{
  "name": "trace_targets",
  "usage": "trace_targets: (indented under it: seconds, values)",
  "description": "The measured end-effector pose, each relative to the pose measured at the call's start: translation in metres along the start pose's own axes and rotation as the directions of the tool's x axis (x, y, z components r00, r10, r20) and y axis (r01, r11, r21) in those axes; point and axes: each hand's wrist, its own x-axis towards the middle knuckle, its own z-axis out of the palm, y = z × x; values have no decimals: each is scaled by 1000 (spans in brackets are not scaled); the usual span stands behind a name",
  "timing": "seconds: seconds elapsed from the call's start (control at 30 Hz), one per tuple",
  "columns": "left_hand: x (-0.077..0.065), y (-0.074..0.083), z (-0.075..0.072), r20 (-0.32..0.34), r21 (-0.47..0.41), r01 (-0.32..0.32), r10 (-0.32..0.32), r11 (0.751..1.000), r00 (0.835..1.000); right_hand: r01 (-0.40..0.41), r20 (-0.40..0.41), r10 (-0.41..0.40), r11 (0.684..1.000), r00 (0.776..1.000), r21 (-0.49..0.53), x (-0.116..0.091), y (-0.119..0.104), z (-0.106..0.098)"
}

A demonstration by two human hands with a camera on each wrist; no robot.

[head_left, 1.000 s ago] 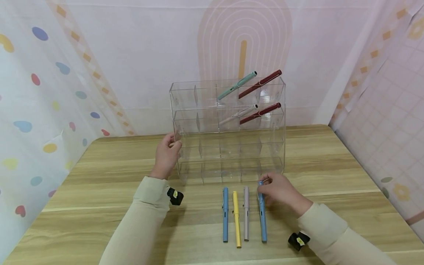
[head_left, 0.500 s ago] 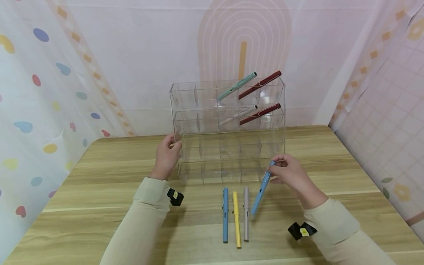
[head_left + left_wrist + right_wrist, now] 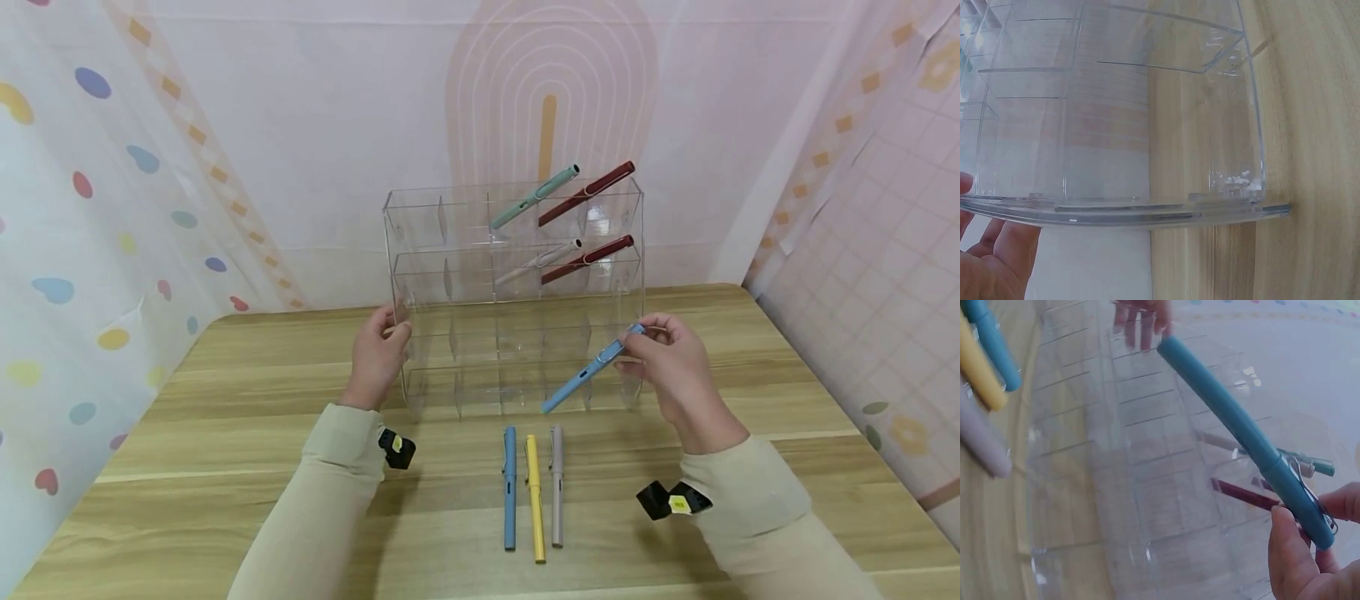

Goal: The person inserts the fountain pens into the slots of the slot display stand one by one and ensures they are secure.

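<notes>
A clear acrylic pen rack [image 3: 517,302] with stepped, divided tiers stands on the table. My left hand [image 3: 380,354] grips its left side panel; in the left wrist view, a thumb tip and the fingers [image 3: 1015,250] lie on either side of that panel. Between thumb and fingers, my right hand [image 3: 678,367] pinches a blue pen [image 3: 588,375] by its clip end. That pen slants in front of the lower right tiers, its other end pointing down and left. On the table lie a blue pen [image 3: 510,492], a yellow pen [image 3: 536,500] and a grey pen [image 3: 557,487].
In the top tier lean a green pen [image 3: 536,197] and a dark red pen [image 3: 587,194]. One tier below are a pale pen [image 3: 538,261] and another dark red pen [image 3: 587,259]. A patterned cloth [image 3: 337,150] hangs behind the wooden table [image 3: 247,400].
My right hand has lifted the blue pen off the table at the right of the row and raised it toward the rack, tilting it. My left hand stays on the rack.
</notes>
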Motion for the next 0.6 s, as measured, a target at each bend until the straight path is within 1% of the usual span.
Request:
trace_targets:
  seconds: [0.2, 0.37, 0.47, 0.6]
  values:
    - [0, -1, 0, -1, 12, -6, 6, 1000, 1000, 52, -96, -45, 996, 994, 67, 2, -2, 11]
    - [0, -1, 0, 2, 2, -1, 1, 1000, 1000, 114, -184, -91, 986, 979, 120, 8, -4, 21]
    - [0, 0, 0, 3, 3, 2, -2, 1000, 1000, 154, -219, -118, 975, 969, 159, 11, -5, 26]
    - [0, 0, 0, 4, 12, -1, 1, 1000, 1000, 191, -261, -140, 964, 955, 183, 16, -4, 31]
